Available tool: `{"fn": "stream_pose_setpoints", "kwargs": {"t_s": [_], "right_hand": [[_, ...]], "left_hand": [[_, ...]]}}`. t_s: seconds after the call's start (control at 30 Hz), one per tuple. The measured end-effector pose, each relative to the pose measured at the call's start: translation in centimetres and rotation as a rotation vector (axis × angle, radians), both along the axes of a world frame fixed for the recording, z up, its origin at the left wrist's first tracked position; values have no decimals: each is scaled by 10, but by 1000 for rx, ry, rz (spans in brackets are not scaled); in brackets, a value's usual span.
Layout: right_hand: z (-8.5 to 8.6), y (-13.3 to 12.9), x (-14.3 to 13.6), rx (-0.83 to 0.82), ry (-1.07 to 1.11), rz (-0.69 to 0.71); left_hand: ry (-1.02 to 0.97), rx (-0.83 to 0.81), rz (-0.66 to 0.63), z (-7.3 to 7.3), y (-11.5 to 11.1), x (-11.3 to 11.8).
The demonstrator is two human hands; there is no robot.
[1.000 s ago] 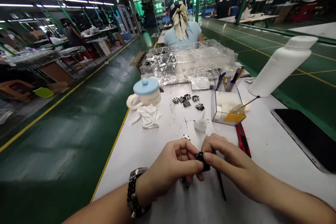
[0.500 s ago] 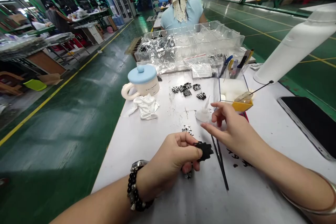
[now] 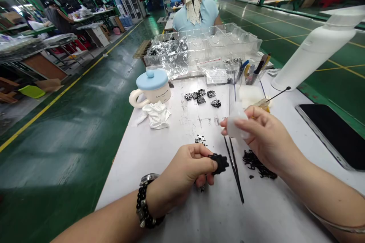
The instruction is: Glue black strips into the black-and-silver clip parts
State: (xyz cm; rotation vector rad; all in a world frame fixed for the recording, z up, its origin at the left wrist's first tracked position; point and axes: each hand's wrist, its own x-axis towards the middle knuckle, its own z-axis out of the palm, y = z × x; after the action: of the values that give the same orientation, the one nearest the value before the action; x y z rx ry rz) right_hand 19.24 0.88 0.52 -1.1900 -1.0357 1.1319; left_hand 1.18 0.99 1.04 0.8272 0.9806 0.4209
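Pinched between thumb and fingers of my left hand (image 3: pixel 186 167) is a flat black part (image 3: pixel 221 164) with jagged edges. My right hand (image 3: pixel 269 136) grips a small translucent white squeeze bottle (image 3: pixel 235 124), lifted above the table and blurred; its nozzle is hard to make out. Black tweezers (image 3: pixel 237 182) lie on the table between the hands. Beside them, under my right hand, is a heap of small black pieces (image 3: pixel 259 165). Small shiny pieces (image 3: pixel 200 139) lie just beyond my left hand, with more partly hidden beneath it.
Several black-and-silver parts (image 3: pixel 201 94) lie farther back. A lidded mug (image 3: pixel 155 89) and crumpled white cloth (image 3: pixel 156 115) stand left. Clear trays (image 3: pixel 222 45), a pen holder (image 3: pixel 251 78), a big white bottle (image 3: pixel 316 53) and a phone (image 3: pixel 336 133) surround the work area. A person (image 3: pixel 196 11) sits ahead.
My right hand has closed on the small squeeze bottle and raised it off the table. The heap of black pieces shows more now. My left hand keeps its hold on the black part.
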Motion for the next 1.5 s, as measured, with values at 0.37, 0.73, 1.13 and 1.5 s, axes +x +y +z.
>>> {"fn": "stream_pose_setpoints", "kwargs": {"t_s": [0.37,0.73,1.13,1.5], "right_hand": [[23,-25,-2,239,177,-257],[14,-38,-1,403,-44,-114],[13,-38,-1,396,-60,-106],[20,-42,-2,314,-25,-117]], "left_hand": [[25,-33,-55,-4,2,1],[29,-48,-89,-5,2,0],[41,-57,-89,-4,2,1],[37,-64,-66,-4,3,0]]}}
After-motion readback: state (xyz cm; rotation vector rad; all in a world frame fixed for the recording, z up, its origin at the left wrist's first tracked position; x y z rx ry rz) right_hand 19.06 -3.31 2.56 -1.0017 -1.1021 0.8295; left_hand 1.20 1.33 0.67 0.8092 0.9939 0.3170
